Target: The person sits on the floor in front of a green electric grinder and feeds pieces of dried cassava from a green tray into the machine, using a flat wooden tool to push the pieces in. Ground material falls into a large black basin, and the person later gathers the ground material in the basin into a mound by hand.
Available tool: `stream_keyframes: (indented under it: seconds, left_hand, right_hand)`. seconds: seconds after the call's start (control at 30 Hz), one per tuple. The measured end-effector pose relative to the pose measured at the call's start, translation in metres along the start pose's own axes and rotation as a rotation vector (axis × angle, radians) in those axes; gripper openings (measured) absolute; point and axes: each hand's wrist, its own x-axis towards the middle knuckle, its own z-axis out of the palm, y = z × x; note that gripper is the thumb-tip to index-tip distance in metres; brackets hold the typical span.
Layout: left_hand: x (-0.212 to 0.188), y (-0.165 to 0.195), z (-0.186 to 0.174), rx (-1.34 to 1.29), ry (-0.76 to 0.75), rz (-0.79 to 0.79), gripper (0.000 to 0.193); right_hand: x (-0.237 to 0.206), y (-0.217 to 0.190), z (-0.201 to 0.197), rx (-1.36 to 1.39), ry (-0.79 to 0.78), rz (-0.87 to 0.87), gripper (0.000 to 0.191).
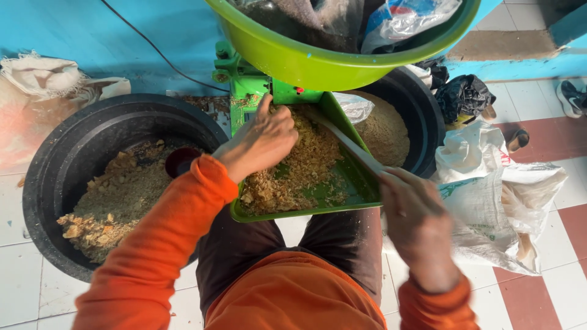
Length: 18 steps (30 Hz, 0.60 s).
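Sacks (489, 208), white and crumpled, lie on the tiles by my right hand (416, 220), which is clamped on a pale stick (348, 143) lying across the green tray (358, 183), while my left hand (263, 140) presses open-fingered into brown crumbs (299, 165) between two black tubs (73, 159).

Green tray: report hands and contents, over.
Left hand pressing crumbly brown meal in green tray. Right hand grips pale stick. Nothing blocking.
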Motion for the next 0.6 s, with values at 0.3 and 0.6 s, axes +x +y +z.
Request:
stream_keyframes:
  seconds: [0.3,0.6]
  left_hand:
    - [0.036,-0.014,0.017,0.086,0.275,-0.112,0.014]
    - [0.008,-0.003,0.008,0.024,0.167,-0.098,0.018]
  right_hand:
    - [-0.022,0.001,-0.053,0.018,-0.119,0.071,0.022]
    - [-0.007,0.001,0.015,0.024,-0.073,-0.059,0.022]
